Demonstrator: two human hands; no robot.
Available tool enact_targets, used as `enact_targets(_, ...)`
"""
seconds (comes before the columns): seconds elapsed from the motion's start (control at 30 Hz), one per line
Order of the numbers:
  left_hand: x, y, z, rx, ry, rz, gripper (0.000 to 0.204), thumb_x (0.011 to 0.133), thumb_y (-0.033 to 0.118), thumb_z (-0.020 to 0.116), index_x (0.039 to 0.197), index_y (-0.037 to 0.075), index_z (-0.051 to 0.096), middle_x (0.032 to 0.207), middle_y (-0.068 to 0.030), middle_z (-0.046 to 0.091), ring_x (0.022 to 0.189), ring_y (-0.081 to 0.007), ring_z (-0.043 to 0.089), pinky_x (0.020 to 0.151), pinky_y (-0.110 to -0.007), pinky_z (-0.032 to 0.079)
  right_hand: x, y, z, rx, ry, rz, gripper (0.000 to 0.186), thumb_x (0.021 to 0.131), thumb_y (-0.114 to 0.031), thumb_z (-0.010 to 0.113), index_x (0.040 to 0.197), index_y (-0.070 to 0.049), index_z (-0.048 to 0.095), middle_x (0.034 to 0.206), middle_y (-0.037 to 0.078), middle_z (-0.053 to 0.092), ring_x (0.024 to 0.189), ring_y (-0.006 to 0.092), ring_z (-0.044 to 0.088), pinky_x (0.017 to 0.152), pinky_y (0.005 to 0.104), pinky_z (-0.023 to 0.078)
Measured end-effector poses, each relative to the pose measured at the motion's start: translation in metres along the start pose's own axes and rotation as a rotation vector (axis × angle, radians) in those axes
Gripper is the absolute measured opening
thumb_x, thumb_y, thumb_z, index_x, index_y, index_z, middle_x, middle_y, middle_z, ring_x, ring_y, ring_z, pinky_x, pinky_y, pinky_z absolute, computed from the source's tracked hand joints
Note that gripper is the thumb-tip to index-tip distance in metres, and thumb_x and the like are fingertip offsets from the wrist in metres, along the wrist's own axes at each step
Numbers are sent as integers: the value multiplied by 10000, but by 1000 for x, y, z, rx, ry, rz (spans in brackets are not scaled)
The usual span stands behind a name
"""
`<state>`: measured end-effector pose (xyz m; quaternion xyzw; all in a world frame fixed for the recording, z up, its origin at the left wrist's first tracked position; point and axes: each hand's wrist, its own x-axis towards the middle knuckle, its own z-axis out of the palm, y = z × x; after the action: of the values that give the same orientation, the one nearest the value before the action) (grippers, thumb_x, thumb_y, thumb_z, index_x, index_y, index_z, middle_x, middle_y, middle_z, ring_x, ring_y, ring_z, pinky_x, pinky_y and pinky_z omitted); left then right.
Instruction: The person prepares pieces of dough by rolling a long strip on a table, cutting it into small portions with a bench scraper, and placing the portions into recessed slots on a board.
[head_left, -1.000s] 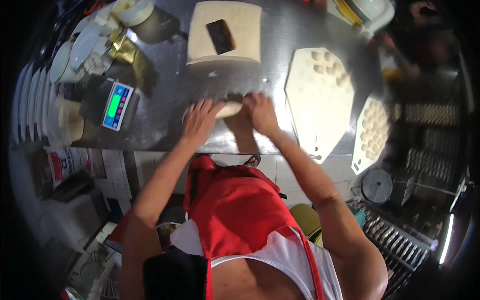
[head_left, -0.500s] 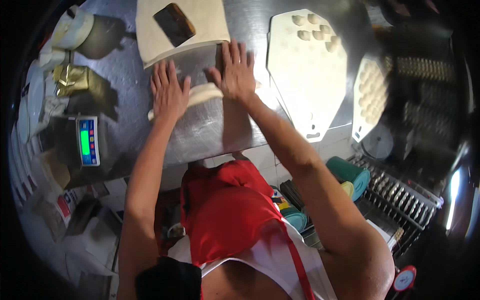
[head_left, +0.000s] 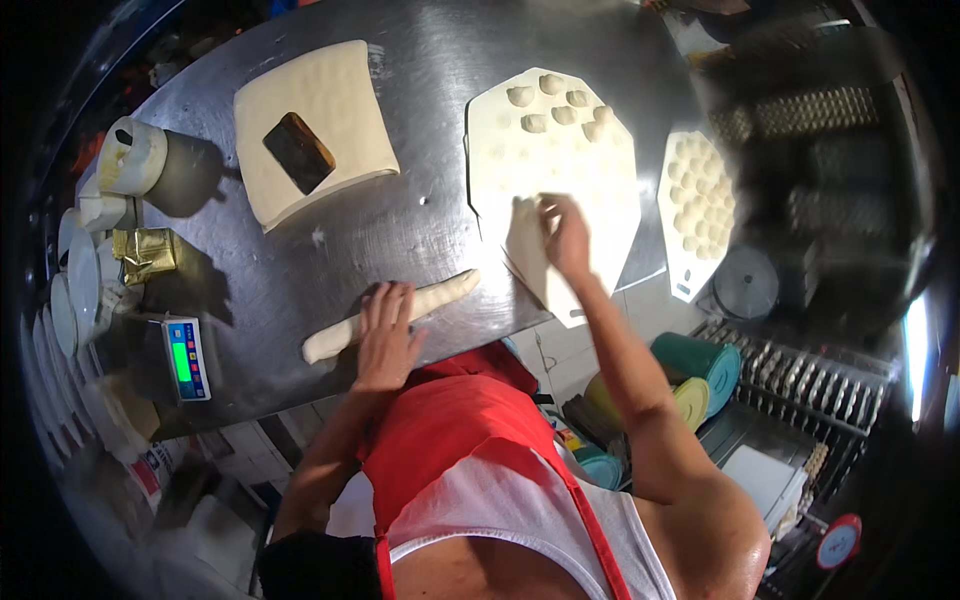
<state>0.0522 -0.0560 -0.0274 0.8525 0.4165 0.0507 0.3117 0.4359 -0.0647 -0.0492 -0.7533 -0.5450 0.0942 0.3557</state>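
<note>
My left hand (head_left: 388, 330) lies on a long pale dough roll (head_left: 450, 292) near the steel table's front edge, fingers open. My right hand (head_left: 560, 230) is over the larger white perforated board (head_left: 600, 200), fingertips curled together; what is between them, if anything, cannot be made out. Several small dough pieces (head_left: 563, 114) sit at that board's far end. Behind my left hand lies a folded sheet of dough (head_left: 345, 95) with a dark rectangular slab (head_left: 298, 152) on it.
A digital scale (head_left: 184, 358) is at the left, below a gold packet (head_left: 150, 254), a pot (head_left: 133, 153) and stacked dishes. A second board (head_left: 698, 195) with dough pieces lies right. Beyond it are dark racks (head_left: 820, 120); lower right stand bins (head_left: 700, 370) and a wire rack (head_left: 800, 380).
My right hand has left the dough roll and moved right onto the white board, its fingers now curled. My left hand stays on the roll, which looks longer. The view has shifted.
</note>
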Motion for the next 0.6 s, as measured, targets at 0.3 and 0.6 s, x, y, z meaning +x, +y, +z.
enact_targets(0.3, 69, 39, 50, 191, 71, -209, 415, 954, 357, 777, 1279, 117, 684, 1271, -75, 658, 1184, -305, 601, 1003, -446, 453, 214, 78, -12, -171, -87, -83, 244, 953, -125, 723, 1190, -72, 743, 1269, 179, 682, 1139, 393, 619, 1003, 481, 515)
enact_targets(0.6, 106, 59, 0, -882, 292, -736, 538, 1143, 496, 480, 1279, -3, 626, 978, -89, 688, 806, -145, 681, 715, -322, 563, 258, 84, -5, -263, -313, -93, 275, 994, -256, 658, 1174, -92, 786, 1212, 148, 730, 1156, 363, 630, 1006, 468, 530)
